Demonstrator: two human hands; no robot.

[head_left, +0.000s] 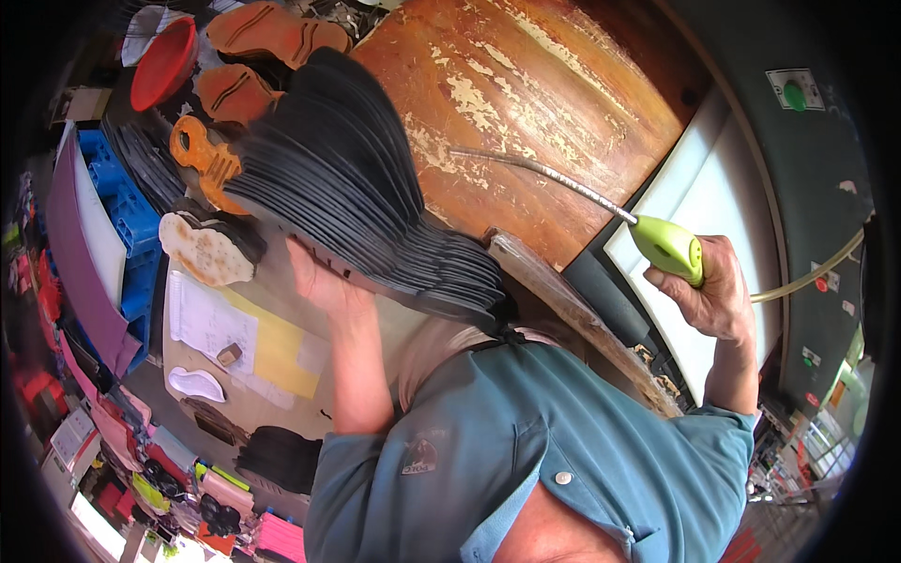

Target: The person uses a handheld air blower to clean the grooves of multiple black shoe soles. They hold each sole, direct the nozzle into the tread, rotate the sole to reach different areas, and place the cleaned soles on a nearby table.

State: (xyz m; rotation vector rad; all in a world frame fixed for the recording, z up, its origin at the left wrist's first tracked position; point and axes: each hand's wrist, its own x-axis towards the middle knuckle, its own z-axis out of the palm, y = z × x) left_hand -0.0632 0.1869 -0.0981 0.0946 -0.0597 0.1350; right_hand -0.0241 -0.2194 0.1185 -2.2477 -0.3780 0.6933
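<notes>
My left hand [328, 281] supports a thick fanned stack of black shoe soles [343, 178] from its lower left side. The stack leans up over the edge of a worn brown board [563, 122]; part of my left hand's grip is hidden under it. In my right hand [718, 291] is the lime-green handle of an air blow gun [662, 246], with the fingers wrapped round it. Its long bent metal tube points left over the board, the tip apart from the soles. A pale yellowish hose [812, 279] runs from the right hand toward the right.
Left of the soles lie an orange cutting die [202, 161], orange sole-shaped pieces [258, 33] and a red bowl [164, 64]. Papers [211, 324] lie on the table below. A blue crate [136, 235] stands far left. A dark machine panel [817, 169] with buttons rises at right beside a white board [723, 202].
</notes>
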